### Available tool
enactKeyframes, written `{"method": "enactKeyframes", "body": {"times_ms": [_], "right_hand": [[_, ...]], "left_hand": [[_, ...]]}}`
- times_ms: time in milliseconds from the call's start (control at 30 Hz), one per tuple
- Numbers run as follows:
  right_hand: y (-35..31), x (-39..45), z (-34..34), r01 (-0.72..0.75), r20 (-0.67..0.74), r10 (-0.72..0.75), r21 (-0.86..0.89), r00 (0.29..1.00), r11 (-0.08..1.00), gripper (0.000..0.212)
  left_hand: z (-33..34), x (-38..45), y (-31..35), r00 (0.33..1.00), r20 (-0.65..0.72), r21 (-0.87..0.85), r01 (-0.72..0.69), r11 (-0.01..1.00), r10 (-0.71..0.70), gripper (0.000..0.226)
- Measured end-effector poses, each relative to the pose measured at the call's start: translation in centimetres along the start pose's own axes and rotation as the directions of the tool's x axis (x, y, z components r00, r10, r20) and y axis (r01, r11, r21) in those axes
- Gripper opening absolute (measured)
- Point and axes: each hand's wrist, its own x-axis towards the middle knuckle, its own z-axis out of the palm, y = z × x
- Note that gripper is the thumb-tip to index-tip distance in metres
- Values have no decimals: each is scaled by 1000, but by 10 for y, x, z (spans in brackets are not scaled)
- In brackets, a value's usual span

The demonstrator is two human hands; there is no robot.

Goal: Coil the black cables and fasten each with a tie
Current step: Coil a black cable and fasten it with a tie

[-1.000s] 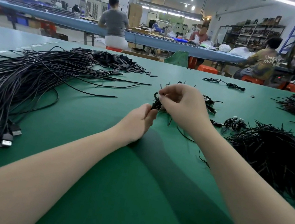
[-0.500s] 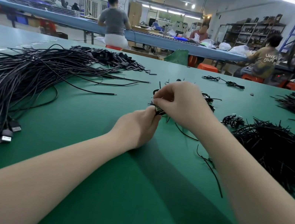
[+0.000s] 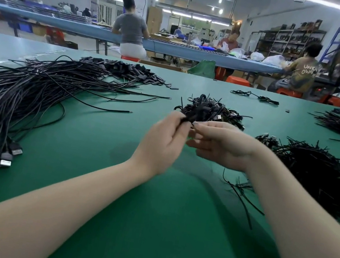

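Tying off a coil above the mid-table.

Left hand (image 3: 166, 137) pinches the coil (image 3: 191, 115) by its fingertips; right hand (image 3: 218, 146) is half-open beside it, seemingly holding nothing. Next, judged: drop it on the done pile (image 3: 215, 110) towards the far edge, then fetch a cable (image 3: 24, 91) from the left edge.

Factory assembly hall: long green worktable (image 3: 148, 226) heaped with black cables (image 3: 23, 99), seated workers (image 3: 131, 30) at upper centre, storage shelving (image 3: 291, 41) upper right.
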Motion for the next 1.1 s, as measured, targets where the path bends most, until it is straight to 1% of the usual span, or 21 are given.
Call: {"method": "enactKeyframes", "body": {"times_ms": [67,133,167,233,333,433,600,800,867,967,1100], "right_hand": [[9,11,15,39,-97,-28,117,995,992,5],[17,20,29,73,-199,-33,197,980,978,3],[20,23,33,83,-233,-29,227,972,970,3],[22,23,38,107,-280,-29,270,960,957,6],[23,20,37,115,-295,-28,283,955,952,12],[26,19,39,78,-290,-11,221,957,972,14],[27,19,39,103,-349,-30,193,937,976,14],[26,21,40,82,-375,4,213,927,974,21],[25,21,41,48,-355,44,246,934,968,17],[24,19,39,-40,-280,141,337,950,941,10],[21,16,34,-119,-192,209,398,959,910,9]], "left_hand": [[2,3,-4,978,-55,-86,197,977,-202,20],[3,7,-10,925,-40,-207,363,908,-379,11],[2,8,-13,900,-7,-267,419,868,-437,6],[1,10,-16,869,58,-328,482,812,-492,7],[-2,11,-17,849,93,-359,515,778,-520,12],[-4,13,-16,839,118,-364,535,762,-532,15],[-4,12,-12,850,181,-403,522,752,-494,14],[-4,12,-14,854,195,-431,517,739,-483,11],[-3,11,-15,855,194,-438,514,737,-481,12],[-3,11,-17,857,188,-442,510,738,-480,12],[-1,10,-22,867,207,-412,498,763,-454,12]]}}
